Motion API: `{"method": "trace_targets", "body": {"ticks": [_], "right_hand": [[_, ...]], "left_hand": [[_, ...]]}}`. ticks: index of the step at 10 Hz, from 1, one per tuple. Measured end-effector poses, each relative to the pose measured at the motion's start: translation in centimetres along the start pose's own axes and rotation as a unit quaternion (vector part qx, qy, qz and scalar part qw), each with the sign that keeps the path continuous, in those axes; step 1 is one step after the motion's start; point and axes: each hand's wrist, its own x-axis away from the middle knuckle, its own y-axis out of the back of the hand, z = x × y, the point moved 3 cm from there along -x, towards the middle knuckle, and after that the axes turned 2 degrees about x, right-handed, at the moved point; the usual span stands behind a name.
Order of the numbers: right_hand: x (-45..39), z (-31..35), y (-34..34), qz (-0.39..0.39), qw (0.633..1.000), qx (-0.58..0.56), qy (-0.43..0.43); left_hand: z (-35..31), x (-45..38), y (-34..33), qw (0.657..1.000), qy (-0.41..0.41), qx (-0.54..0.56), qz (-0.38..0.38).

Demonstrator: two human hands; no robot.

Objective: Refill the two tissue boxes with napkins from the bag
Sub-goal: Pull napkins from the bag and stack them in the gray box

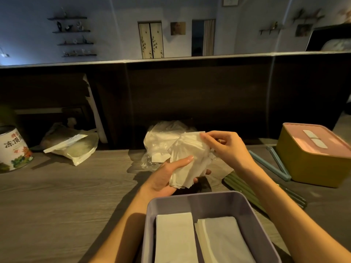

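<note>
Purple box partly filled; napkin stack grasped by both hands' grip, behind it; yellow box lidded.

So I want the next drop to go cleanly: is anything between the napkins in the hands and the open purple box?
Nothing visible. The napkin stack, held by the left hand and right hand, sits just beyond the lidless purple box; two piles already lie inside.
</note>
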Motion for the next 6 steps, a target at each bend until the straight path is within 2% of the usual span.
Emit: {"method": "trace_targets", "body": {"ticks": [1,3,4,5,6], "right_hand": [[-0.1,-0.1,0.6,-0.068,0.997,-0.033,-0.016],[-0.2,0.0,2.1,-0.170,0.980,-0.098,-0.021],[-0.2,0.5,2.6,-0.167,0.979,-0.113,-0.019],[0.0,1.3,2.1,-0.090,0.983,-0.160,-0.027],[0.5,1.7,0.0,0.010,0.986,-0.157,-0.048]], "left_hand": [[0.2,-0.2,0.0,1.000,0.007,-0.008,-0.009],[1.0,-0.8,0.6,0.996,0.051,0.049,-0.052],[0.6,-0.6,0.3,0.991,0.021,0.092,-0.090],[1.0,-0.3,1.6,0.981,-0.010,0.137,-0.134],[0.4,-0.9,0.9,0.990,-0.023,0.127,-0.055]]}}
